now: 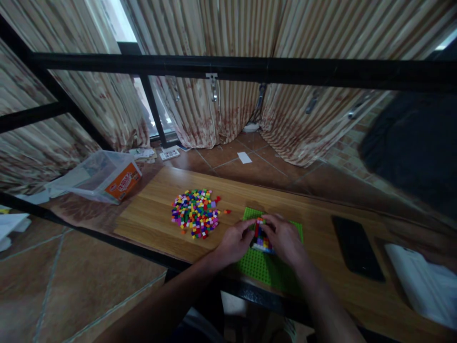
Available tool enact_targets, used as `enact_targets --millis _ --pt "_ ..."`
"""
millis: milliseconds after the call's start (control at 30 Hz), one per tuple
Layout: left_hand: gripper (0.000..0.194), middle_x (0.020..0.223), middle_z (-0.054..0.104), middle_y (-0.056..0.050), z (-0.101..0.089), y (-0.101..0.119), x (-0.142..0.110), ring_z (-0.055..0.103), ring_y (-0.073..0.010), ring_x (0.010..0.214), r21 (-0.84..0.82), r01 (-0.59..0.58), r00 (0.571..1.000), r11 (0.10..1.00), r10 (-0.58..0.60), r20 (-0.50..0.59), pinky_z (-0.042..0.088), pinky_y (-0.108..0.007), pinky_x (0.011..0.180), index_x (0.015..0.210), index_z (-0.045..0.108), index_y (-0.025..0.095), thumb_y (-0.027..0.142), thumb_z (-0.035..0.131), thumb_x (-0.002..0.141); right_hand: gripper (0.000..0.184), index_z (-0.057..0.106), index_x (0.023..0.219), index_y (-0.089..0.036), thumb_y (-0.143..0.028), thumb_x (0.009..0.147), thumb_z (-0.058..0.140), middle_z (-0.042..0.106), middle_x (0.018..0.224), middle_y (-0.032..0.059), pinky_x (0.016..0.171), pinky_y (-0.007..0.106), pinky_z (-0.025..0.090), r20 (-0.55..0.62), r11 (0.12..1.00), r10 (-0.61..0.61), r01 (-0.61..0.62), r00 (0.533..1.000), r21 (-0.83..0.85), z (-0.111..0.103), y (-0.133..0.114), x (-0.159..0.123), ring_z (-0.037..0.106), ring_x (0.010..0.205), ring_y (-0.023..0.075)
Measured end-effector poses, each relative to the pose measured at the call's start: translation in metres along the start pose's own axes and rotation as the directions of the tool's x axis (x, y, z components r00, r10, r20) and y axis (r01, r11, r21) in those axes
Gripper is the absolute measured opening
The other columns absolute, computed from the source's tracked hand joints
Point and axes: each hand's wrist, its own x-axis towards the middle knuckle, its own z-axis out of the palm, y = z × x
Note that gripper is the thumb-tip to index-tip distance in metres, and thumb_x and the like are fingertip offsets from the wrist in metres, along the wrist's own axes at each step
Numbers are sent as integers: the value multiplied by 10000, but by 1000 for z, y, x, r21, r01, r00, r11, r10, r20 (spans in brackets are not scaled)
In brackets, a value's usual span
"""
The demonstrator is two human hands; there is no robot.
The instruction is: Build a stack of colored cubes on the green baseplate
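The brick build lay on the green baseplate, between the left hand and right hand, roughly equally near, its red row running near to far. Both curled narrowly; whether either gripped anything I could not tell.

The studded baseplate looks plastic, the tabletop smooth wood, the curtains cloth.

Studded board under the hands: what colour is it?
The board is bright green, clearest in the head view.
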Motion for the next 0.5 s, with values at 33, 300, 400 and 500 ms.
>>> enact_targets --millis 33,300,400,500 --pt "430 1247 694 -18 0 0 0 651 -183 1106 8 -4 1000 1000 4 -5 495 -309 1016 1315 612 257 206 515 899 273 719 1024 -235 -354 882 519 714 963 64 804 340 490 5 1000 8 -8 1000 15 -1 1 0 664 863 213" --pt "423 1196 705 -40 1 -1 -4 660 -187 1059 25 -29 1000 999 29 2 524 -298 957 1322 605 249 229 497 914 314 709 1064 -216 -362 842 541 731 976 71 835 355 504 26 988 80 -83 996 130 -5 4 -2 681 867 212" --pt "422 1182 708 -42 1 -2 -4 655 -194 1063 38 -36 999 999 36 5 522 -310 961 1323 603 249 232 495 916 306 713 1045 -234 -379 846 532 737 975 63 833 356 503 29 985 89 -92 996 143 -6 4 -2 681 869 214" --pt "421 1161 713 -44 1 -3 -4 653 -199 1060 46 -48 999 998 47 8 522 -321 958 1324 602 251 237 498 916 286 722 979 -238 -387 857 511 729 978 64 822 350 494 13 990 79 -80 997 116 -7 3 -1 673 884 215"
